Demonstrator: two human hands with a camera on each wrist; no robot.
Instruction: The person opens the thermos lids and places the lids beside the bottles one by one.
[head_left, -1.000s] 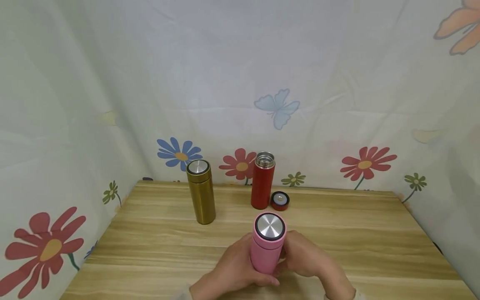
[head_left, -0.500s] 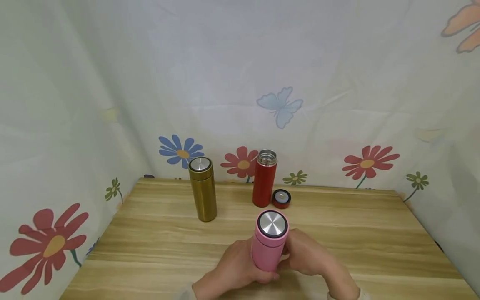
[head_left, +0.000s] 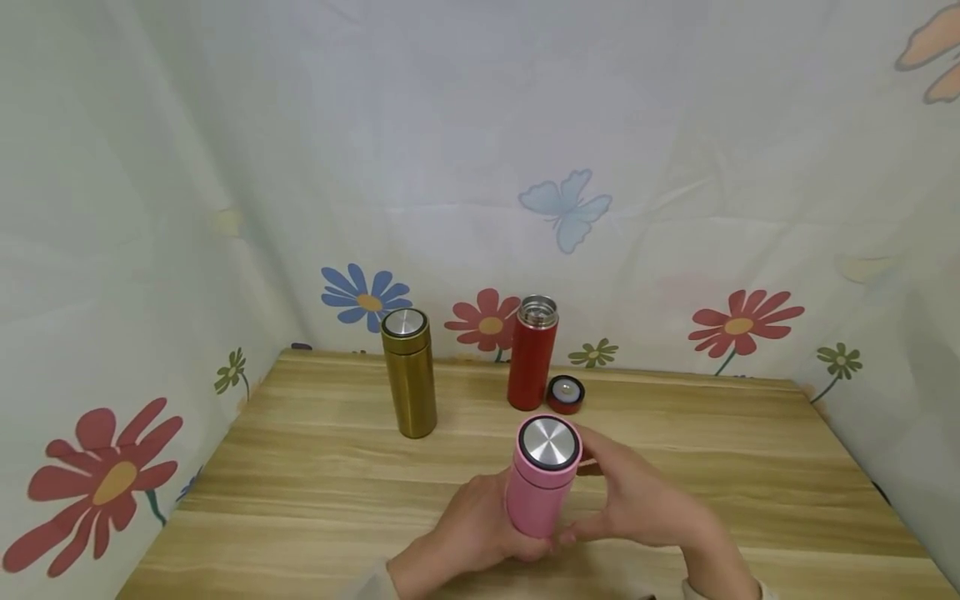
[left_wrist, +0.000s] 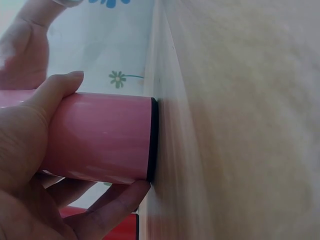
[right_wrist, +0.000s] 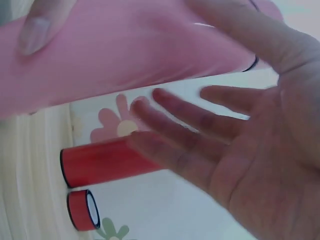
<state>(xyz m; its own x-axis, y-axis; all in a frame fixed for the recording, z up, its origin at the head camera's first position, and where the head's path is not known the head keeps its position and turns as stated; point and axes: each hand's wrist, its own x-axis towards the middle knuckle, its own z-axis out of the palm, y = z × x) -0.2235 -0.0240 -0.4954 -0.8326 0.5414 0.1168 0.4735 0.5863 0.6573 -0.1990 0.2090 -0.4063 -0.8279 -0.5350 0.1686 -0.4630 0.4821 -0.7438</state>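
A pink thermos bottle with a steel-topped lid stands near the front of the table. My left hand grips its lower body, thumb on the near side. In the left wrist view, the black base is at or just above the tabletop. To the right of the bottle is my right hand, fingers spread and loosely bent behind the bottle. Its thumb passes in front of the pink body in the right wrist view; I cannot tell whether it touches.
Behind the pink bottle stands an uncapped red thermos bottle. Its red cap lies upside down beside it. A capped gold thermos bottle stands to the left. A flower-print curtain surrounds the wooden table.
My right hand has loosened from around the pink bottle, opening and shifting to the right. The left hand keeps its grip. The whole head view has shifted slightly.
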